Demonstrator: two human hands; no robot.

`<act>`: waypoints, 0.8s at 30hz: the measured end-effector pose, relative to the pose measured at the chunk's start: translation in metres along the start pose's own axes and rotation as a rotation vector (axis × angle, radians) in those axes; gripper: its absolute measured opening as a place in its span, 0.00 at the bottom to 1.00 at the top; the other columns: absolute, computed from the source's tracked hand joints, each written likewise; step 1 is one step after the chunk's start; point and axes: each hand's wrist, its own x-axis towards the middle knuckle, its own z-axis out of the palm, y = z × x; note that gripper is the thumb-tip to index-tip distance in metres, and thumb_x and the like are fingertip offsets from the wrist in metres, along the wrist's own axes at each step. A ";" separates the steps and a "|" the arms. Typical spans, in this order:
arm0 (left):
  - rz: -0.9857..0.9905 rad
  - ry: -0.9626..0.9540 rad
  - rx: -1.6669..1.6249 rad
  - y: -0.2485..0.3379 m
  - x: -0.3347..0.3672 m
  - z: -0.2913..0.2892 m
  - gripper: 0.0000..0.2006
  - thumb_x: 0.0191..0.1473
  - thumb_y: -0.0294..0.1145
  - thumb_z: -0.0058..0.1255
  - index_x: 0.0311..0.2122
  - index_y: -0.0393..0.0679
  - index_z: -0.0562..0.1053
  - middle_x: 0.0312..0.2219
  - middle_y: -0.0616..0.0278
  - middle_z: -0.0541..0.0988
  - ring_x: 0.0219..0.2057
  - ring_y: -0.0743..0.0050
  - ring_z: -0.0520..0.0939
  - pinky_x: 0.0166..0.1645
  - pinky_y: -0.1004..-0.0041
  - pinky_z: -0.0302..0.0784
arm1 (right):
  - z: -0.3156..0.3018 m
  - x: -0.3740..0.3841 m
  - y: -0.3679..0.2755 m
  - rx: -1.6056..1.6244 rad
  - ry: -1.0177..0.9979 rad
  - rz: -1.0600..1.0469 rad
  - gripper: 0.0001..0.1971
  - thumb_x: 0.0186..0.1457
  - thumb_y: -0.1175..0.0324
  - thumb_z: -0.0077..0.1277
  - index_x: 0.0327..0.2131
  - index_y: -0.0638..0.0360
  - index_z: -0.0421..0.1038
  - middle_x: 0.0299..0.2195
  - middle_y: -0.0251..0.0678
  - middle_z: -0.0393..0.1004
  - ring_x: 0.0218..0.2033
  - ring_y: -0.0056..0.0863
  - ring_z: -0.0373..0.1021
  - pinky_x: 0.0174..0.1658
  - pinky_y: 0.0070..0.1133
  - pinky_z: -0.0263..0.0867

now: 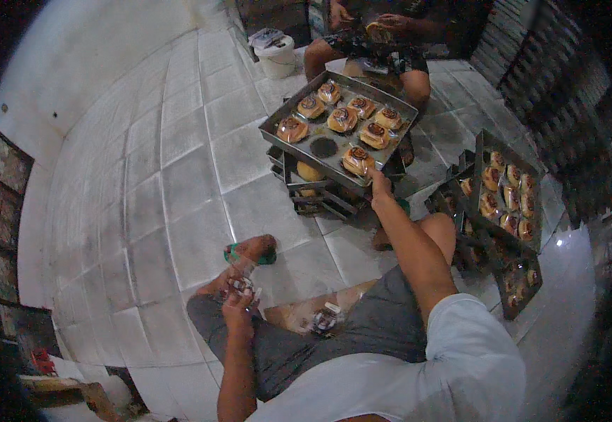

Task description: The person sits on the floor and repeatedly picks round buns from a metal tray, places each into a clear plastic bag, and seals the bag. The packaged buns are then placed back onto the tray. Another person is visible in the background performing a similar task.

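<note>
- The right hand [380, 188] is reaching into the tray [304, 143] at upper centre, its fingers bending beside the clear-wrapped bun [357, 160] in the tray's lower right part; whether they are gripping it, I cannot tell.
- The left hand [237, 305], left of centre, is curling and seemingly holding a small whitish piece [241, 284], too blurred to identify.
- The person is probably setting down or lifting the bun.
- Next, the move is likely calling for a gentle release or a light pinch, without squashing it.

The grey tiled floor [183, 183] bears a central stack of baking trays [313, 160], a right-hand tray stack [506, 234], a white bucket [277, 63] and a brown sheet [286, 316].
</note>
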 end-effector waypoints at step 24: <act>-0.025 -0.247 0.194 -0.026 0.013 -0.018 0.18 0.57 0.19 0.54 0.54 0.38 0.71 0.42 0.57 0.77 0.43 0.62 0.79 0.46 0.62 0.78 | -0.517 -0.138 -0.141 0.491 0.371 -0.486 0.20 0.49 0.54 0.59 0.40 0.58 0.76 0.35 0.39 0.78 0.35 0.40 0.76 0.41 0.38 0.74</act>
